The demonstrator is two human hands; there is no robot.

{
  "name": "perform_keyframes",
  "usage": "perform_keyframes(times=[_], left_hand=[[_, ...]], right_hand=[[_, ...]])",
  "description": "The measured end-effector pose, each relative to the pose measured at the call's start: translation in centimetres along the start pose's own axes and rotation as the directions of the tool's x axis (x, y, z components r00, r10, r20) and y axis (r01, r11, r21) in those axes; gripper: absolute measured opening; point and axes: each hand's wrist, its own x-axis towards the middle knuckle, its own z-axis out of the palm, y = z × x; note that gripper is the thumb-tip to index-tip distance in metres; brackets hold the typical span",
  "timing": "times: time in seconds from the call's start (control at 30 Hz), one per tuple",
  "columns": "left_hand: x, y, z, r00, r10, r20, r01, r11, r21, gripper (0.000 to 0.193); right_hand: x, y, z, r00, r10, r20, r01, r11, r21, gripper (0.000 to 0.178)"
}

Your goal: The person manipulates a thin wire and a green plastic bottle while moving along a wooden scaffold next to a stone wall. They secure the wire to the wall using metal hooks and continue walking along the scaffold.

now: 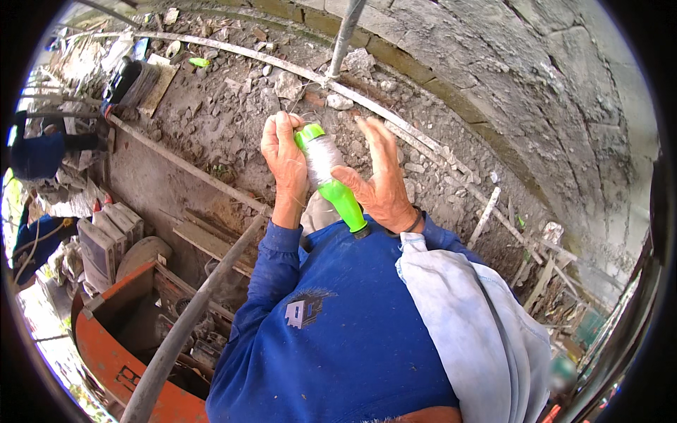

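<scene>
A bright green spool of white string is held up in front of my chest. My left hand grips its upper end, fingers wrapped around the top flange. My right hand rests against the spool's right side, thumb on the wound string and fingers spread upward. The green handle points down toward my blue shirt. A thin strand of string seems to run up from the spool toward the ground above.
Rubble-strewn dirt lies below, crossed by metal bars and a long grey pipe. A curved stone wall fills the upper right. An orange machine stands lower left. A pale cloth hangs over my right shoulder. Another person in blue is at far left.
</scene>
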Motion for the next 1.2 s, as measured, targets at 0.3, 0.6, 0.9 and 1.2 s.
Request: perform_keyframes(times=[0.3, 0.6, 0.9, 1.2], left_hand=[[-3.7, -2.7, 6.6, 0.965, 0.202, 0.166, -0.256, 0.859, 0.443, 0.027], [-5.5, -6.5, 8.7, 0.941, 0.150, 0.304, -0.297, 0.798, 0.525, 0.028], [-11.1, -12.4, 16.9, 0.767, -0.465, 0.443, 0.563, 0.818, -0.116, 0.019], [-11.3, -15.4, 24.1, 0.641, -0.540, 0.545, 0.756, 0.565, -0.329, 0.019]], right_hand=[[-8.6, 6.3, -12.8, 0.680, 0.591, 0.433, -0.604, 0.119, 0.788, 0.048], [-70.5, 24.3, -50.0, -0.454, 0.715, -0.531, 0.154, 0.650, 0.744, 0.048], [-92.7, 11.4, -59.0, -0.249, -0.461, -0.852, -0.877, -0.265, 0.400, 0.076], [-88.5, 10.0, -51.7, -0.598, -0.103, -0.795, -0.728, -0.346, 0.592, 0.075]])
